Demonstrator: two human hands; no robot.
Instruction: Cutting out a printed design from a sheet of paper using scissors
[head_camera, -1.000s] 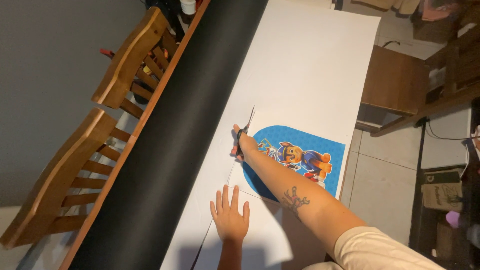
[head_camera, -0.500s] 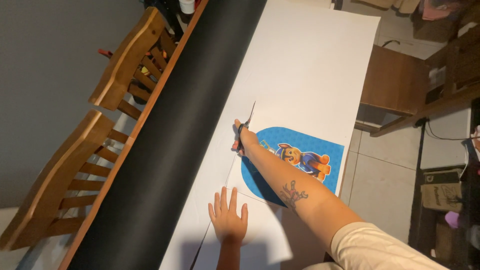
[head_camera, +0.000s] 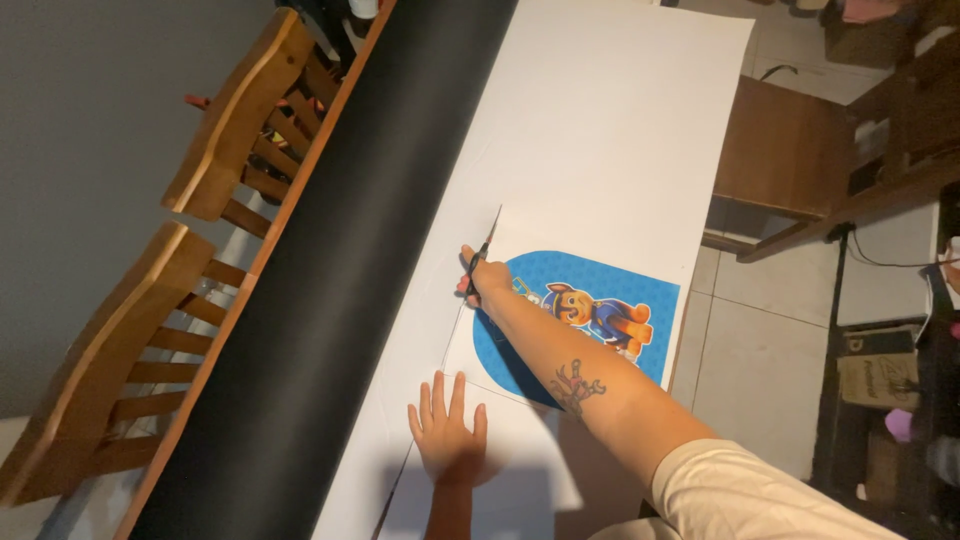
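Two hands are working on one large white sheet of paper (head_camera: 600, 130) that is lying along the table. Your right hand (head_camera: 478, 278) is reaching far forward with its fingers closed through the handles of a pair of dark-handled scissors (head_camera: 486, 255), and the thin blades are pointing ahead of that hand, up the sheet. Whether the blades are parted or closed is too fine to tell. Your left hand (head_camera: 447, 432) is lying flat with the fingers spread, pressing the paper down nearer to you, just beside the slit that is running back from the scissors towards your body.

Just to the right of your right forearm, a blue round-topped picture of a cartoon dog (head_camera: 590, 315) is lying on the white sheet, partly under your arm. To the left of both hands a long black strip of sheet material (head_camera: 330, 270) is covering the orange-edged side of the table, and two wooden slat-back chairs (head_camera: 150, 330) are standing beyond it.

You seem to be midway through a long straight cut up the sheet. Carrying it on would call for holding the blades in line while the flat hand is keeping the paper from shifting.
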